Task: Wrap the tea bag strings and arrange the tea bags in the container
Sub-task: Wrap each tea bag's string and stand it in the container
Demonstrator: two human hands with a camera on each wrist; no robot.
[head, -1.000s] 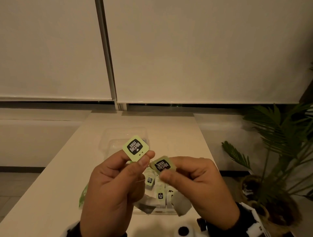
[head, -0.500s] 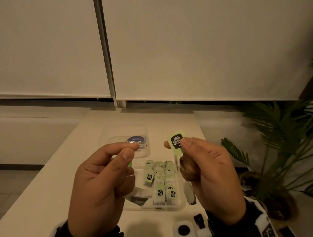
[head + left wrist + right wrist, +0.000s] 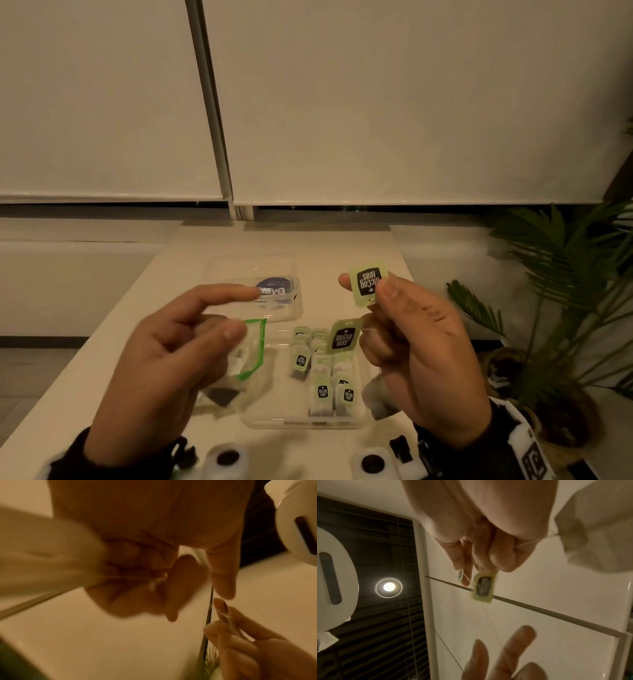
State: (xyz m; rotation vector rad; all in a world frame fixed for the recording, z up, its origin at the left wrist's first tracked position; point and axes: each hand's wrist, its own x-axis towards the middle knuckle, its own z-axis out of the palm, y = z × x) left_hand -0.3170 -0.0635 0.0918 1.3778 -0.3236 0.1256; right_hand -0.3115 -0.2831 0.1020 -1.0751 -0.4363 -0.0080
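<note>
Up above the clear container (image 3: 310, 423), the right hand (image 3: 416, 356) pinches one green tag (image 3: 368, 281) (a second tag (image 3: 345, 335) dangles below). Left of the container, the left hand (image 3: 164, 363) is loosely curled, a tea bag (image 3: 222, 394) beneath; its hold is unclear.

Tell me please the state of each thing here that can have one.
Container: open, tea bags standing inside in rows.
Lid: off, lying behind the container.
Upper tag: pinched by the right hand.
Lower tag: dangling below it.
Left hand: fingers loosely spread.
</note>
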